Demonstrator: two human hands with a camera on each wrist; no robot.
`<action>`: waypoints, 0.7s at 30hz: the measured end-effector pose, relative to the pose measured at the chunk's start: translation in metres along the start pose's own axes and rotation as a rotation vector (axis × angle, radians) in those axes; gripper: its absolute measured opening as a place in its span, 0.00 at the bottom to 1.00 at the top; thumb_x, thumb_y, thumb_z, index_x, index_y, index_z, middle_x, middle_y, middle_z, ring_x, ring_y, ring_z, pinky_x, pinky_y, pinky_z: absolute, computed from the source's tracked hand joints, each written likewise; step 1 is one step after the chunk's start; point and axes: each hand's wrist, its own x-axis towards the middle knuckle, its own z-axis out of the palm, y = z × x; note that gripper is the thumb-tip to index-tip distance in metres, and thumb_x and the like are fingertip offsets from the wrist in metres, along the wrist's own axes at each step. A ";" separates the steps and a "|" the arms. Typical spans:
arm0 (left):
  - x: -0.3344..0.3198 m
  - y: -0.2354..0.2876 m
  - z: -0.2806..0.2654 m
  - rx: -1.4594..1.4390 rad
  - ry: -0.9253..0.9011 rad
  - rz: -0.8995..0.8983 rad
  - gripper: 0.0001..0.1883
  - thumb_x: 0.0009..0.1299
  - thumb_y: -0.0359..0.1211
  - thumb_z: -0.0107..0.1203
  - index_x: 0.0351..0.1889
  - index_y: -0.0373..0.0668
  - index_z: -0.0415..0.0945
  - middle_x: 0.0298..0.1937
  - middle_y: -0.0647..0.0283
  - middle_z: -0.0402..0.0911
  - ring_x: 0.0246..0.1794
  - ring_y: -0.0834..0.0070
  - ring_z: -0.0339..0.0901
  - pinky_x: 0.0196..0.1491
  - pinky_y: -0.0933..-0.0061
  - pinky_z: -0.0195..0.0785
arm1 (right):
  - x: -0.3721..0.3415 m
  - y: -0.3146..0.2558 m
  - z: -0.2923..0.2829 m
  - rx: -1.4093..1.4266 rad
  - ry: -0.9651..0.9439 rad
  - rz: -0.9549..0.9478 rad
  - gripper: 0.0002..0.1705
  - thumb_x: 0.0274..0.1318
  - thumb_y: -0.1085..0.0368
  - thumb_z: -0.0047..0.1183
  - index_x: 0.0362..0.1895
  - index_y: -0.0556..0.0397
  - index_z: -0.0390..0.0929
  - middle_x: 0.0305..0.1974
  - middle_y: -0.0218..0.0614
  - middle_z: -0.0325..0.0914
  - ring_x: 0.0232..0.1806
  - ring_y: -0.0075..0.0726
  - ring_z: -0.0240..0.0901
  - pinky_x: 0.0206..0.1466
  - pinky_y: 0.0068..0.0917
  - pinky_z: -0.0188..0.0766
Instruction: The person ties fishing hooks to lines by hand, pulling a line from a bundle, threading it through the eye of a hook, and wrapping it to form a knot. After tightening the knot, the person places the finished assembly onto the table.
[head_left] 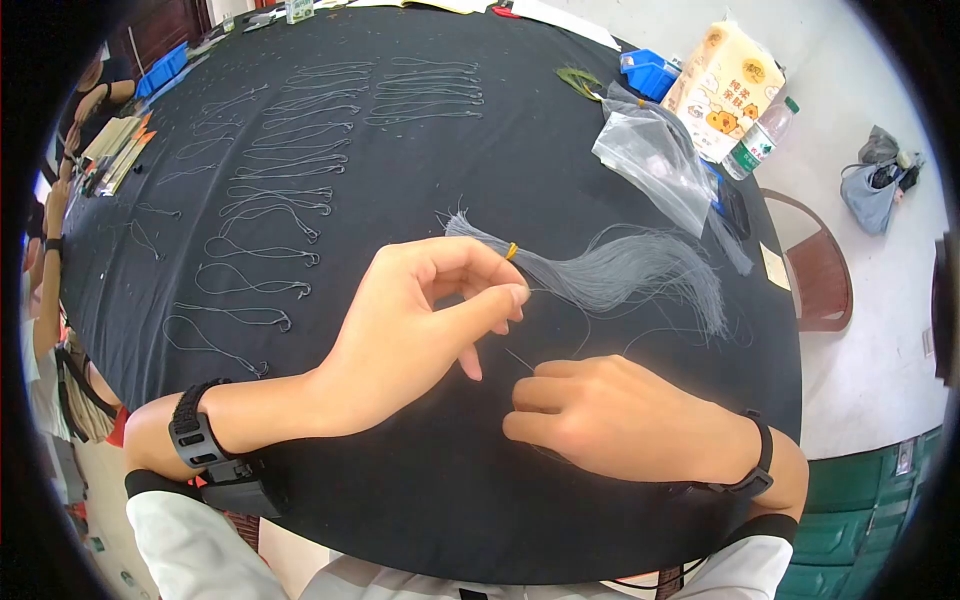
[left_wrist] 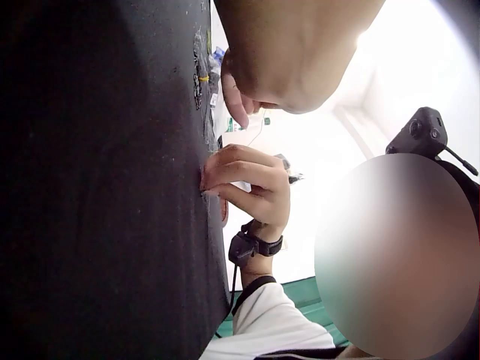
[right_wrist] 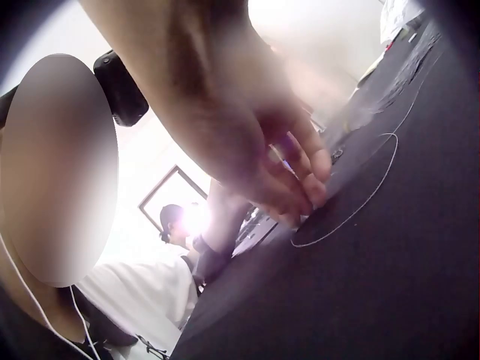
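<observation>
My left hand [head_left: 420,320] is raised over the black table, thumb and forefinger pinching a thin grey strand [head_left: 588,322] that curves away to the right. Lower and to the right, my right hand [head_left: 620,415] rests close on the cloth with fingers curled. It pinches a grey strand, and a short straight end pokes out past the fingers; the fingertips are hidden from above. In the right wrist view the strand [right_wrist: 364,204] loops over the cloth from beneath that hand [right_wrist: 289,165]. Just beyond my left hand lies a bundle of grey strands [head_left: 630,270] tied with a yellow band [head_left: 512,251].
Rows of looped, knotted grey strands [head_left: 300,140] lie on the left and far parts of the black cloth [head_left: 400,520]. At the far right are a clear plastic bag [head_left: 655,165], a tissue pack [head_left: 722,90], a water bottle [head_left: 762,140] and a blue bin [head_left: 648,73]. People sit along the left edge.
</observation>
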 end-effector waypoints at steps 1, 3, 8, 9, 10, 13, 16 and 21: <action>0.000 0.000 0.000 -0.007 -0.003 -0.009 0.07 0.68 0.28 0.54 0.39 0.33 0.77 0.34 0.61 0.80 0.33 0.81 0.77 0.24 0.81 0.74 | -0.001 0.000 -0.002 0.004 -0.018 0.008 0.06 0.44 0.71 0.54 0.31 0.58 0.76 0.30 0.37 0.72 0.36 0.41 0.75 0.36 0.34 0.75; 0.000 0.000 0.000 -0.021 -0.009 -0.029 0.07 0.68 0.29 0.54 0.39 0.33 0.77 0.34 0.61 0.80 0.34 0.81 0.77 0.24 0.81 0.74 | -0.003 -0.001 -0.004 0.012 -0.053 0.025 0.06 0.45 0.71 0.54 0.31 0.58 0.76 0.29 0.38 0.72 0.36 0.42 0.75 0.36 0.35 0.74; 0.000 0.000 0.001 -0.041 -0.004 -0.067 0.08 0.68 0.30 0.55 0.39 0.33 0.77 0.33 0.61 0.80 0.33 0.81 0.77 0.23 0.81 0.74 | -0.006 -0.001 -0.003 0.057 -0.060 0.031 0.06 0.46 0.70 0.53 0.31 0.58 0.75 0.28 0.39 0.73 0.35 0.42 0.75 0.35 0.35 0.74; 0.000 -0.001 0.001 -0.046 -0.002 -0.074 0.08 0.68 0.30 0.55 0.39 0.33 0.77 0.33 0.61 0.80 0.33 0.81 0.77 0.23 0.81 0.74 | -0.006 -0.001 -0.003 0.058 -0.078 0.033 0.06 0.46 0.70 0.53 0.30 0.59 0.75 0.28 0.39 0.73 0.35 0.42 0.75 0.35 0.35 0.74; 0.000 0.000 0.001 -0.044 -0.002 -0.080 0.08 0.68 0.30 0.55 0.39 0.33 0.77 0.33 0.61 0.80 0.33 0.81 0.77 0.23 0.81 0.74 | -0.006 -0.001 -0.003 0.048 -0.076 0.038 0.06 0.46 0.70 0.53 0.30 0.59 0.75 0.28 0.39 0.73 0.35 0.43 0.75 0.35 0.35 0.74; -0.001 0.002 0.002 -0.049 -0.007 -0.099 0.08 0.68 0.30 0.55 0.39 0.33 0.77 0.33 0.61 0.81 0.33 0.80 0.78 0.22 0.81 0.74 | -0.007 -0.004 0.000 0.018 -0.053 0.054 0.07 0.46 0.70 0.53 0.30 0.60 0.74 0.27 0.40 0.73 0.33 0.43 0.76 0.34 0.34 0.74; -0.001 0.001 0.002 -0.100 -0.017 -0.129 0.09 0.68 0.30 0.55 0.40 0.33 0.77 0.34 0.59 0.81 0.36 0.78 0.80 0.21 0.81 0.74 | -0.008 -0.010 -0.001 -0.020 0.064 0.088 0.07 0.45 0.70 0.54 0.30 0.60 0.73 0.27 0.38 0.73 0.32 0.42 0.76 0.33 0.34 0.74; -0.005 0.009 0.003 -0.261 -0.054 -0.246 0.08 0.69 0.29 0.55 0.40 0.32 0.77 0.38 0.55 0.81 0.42 0.72 0.81 0.20 0.78 0.76 | -0.011 -0.019 -0.008 -0.052 0.501 0.143 0.08 0.44 0.73 0.55 0.32 0.57 0.72 0.29 0.37 0.75 0.31 0.42 0.77 0.32 0.32 0.75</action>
